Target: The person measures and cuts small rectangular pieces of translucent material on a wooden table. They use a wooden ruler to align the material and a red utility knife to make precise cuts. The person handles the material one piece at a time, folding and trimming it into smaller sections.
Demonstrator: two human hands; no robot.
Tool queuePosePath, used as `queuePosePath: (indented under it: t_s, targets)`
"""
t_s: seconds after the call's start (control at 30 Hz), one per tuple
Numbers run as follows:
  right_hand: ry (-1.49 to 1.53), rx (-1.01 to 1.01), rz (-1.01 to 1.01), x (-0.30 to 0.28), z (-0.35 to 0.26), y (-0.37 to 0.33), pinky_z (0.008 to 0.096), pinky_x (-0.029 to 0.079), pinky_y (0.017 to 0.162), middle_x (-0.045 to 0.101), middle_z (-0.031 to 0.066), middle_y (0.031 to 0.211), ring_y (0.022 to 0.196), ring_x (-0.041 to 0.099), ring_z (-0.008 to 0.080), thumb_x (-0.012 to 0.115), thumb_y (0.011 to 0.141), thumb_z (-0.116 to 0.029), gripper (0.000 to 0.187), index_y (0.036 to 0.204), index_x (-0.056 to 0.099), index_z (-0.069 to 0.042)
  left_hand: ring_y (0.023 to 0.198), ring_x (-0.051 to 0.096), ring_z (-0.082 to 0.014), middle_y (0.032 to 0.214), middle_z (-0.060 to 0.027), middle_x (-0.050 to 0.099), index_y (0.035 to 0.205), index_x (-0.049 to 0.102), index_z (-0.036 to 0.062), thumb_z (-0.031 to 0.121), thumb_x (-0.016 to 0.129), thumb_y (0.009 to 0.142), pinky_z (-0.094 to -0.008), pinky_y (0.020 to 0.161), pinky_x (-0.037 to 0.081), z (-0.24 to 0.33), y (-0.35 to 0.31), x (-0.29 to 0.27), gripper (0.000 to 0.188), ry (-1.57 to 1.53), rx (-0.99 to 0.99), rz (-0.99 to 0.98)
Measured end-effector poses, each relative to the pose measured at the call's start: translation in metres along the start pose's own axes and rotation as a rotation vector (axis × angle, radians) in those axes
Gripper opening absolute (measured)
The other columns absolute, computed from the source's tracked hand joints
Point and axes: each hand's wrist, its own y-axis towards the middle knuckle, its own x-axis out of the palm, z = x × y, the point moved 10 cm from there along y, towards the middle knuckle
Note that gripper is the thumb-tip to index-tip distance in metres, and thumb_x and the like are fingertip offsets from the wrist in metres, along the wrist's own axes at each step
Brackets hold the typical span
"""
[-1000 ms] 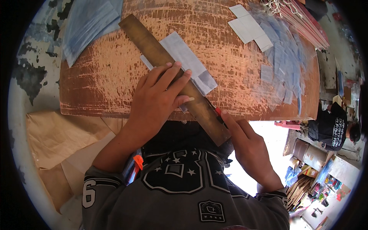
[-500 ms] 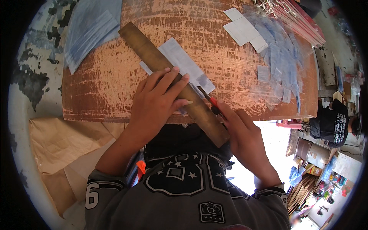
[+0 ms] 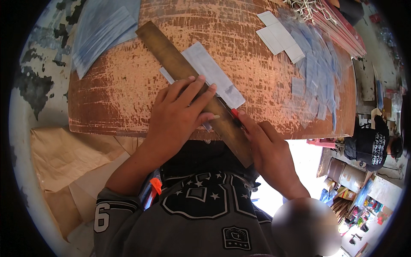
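A long brown straightedge (image 3: 165, 47) lies slantwise over a flat whitish sheet (image 3: 209, 68), which sticks out on both its sides. My left hand (image 3: 177, 107) presses on the straightedge with fingers spread, thumb toward its near part. My right hand (image 3: 269, 147) grips a red-handled cutter knife (image 3: 234, 112) at the straightedge's right edge, beside the sheet's near end. Most of the knife is covered by my fingers, and its blade shows only as a thin dark line along the edge.
Clear bluish plastic pieces (image 3: 314, 81) lie scattered at the right, by a creased white cutout (image 3: 280, 36). Larger plastic sheets (image 3: 105, 36) cover the far left of the worn table (image 3: 111, 98). White strings and pink strips (image 3: 329, 21) rest at far right. Another person (image 3: 372, 143) is off to the right.
My right hand has brought the knife slightly left, against the straightedge, and its blade is lower and less visible. My left hand keeps its place on the straightedge.
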Motion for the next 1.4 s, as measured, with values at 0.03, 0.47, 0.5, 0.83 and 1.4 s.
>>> queuePosePath:
  t_s: [0.03, 0.47, 0.5, 0.83, 1.4]
  targets:
    - [-0.006, 0.0, -0.008, -0.001, -0.001, 0.001, 0.0473, 0.057, 0.072, 0.067, 0.0184, 0.102, 0.085, 0.072, 0.0381, 0.066, 0.103, 0.002, 0.056, 0.157, 0.06, -0.009, 0.141, 0.058, -0.0302, 0.154, -0.004, 0.064, 0.149, 0.071, 0.0199, 0.044, 0.079, 0.091, -0.0488, 0.115, 0.046, 0.0, 0.0, 0.0, 0.063, 0.0, 0.001, 0.0]
    - [-0.133, -0.009, -0.21, 0.003, 0.004, -0.022, 0.0479, 0.062, 0.07, 0.064, 0.0163, 0.113, 0.087, 0.075, 0.0379, 0.069, 0.092, 0.005, 0.08, 0.168, 0.044, -0.007, 0.138, 0.058, -0.0292, 0.153, -0.005, 0.063, 0.149, 0.07, 0.0197, 0.043, 0.079, 0.091, -0.0482, 0.112, 0.046, 0.001, 0.0, 0.002, 0.063, 0.037, 0.036, -0.014]
    - [-0.136, 0.002, -0.209, 0.003, 0.005, -0.025, 0.0477, 0.063, 0.072, 0.065, 0.0164, 0.114, 0.089, 0.076, 0.0381, 0.068, 0.092, 0.005, 0.08, 0.168, 0.044, -0.007, 0.138, 0.058, -0.0291, 0.153, -0.005, 0.063, 0.149, 0.07, 0.0197, 0.043, 0.079, 0.091, -0.0483, 0.112, 0.046, 0.001, 0.001, 0.002, 0.063, 0.036, 0.038, -0.013]
    - [-0.049, 0.135, -0.145, -0.021, 0.01, -0.034, 0.0487, 0.062, 0.075, 0.072, 0.0169, 0.107, 0.091, 0.076, 0.0405, 0.065, 0.102, 0.004, 0.063, 0.161, 0.056, -0.015, 0.142, 0.056, -0.0306, 0.156, -0.0053, 0.062, 0.15, 0.07, 0.0195, 0.043, 0.078, 0.094, -0.0491, 0.116, 0.045, 0.001, 0.0, 0.003, 0.062, 0.045, 0.029, -0.032]
    - [-0.012, 0.003, -0.058, 0.0, 0.0, 0.0, 0.0481, 0.06, 0.076, 0.07, 0.0189, 0.105, 0.09, 0.076, 0.0383, 0.064, 0.099, 0.007, 0.064, 0.16, 0.056, -0.009, 0.142, 0.056, -0.0263, 0.154, -0.0046, 0.063, 0.15, 0.068, 0.0185, 0.043, 0.078, 0.094, -0.0465, 0.114, 0.044, -0.001, 0.0, 0.002, 0.062, 0.02, 0.042, -0.009]
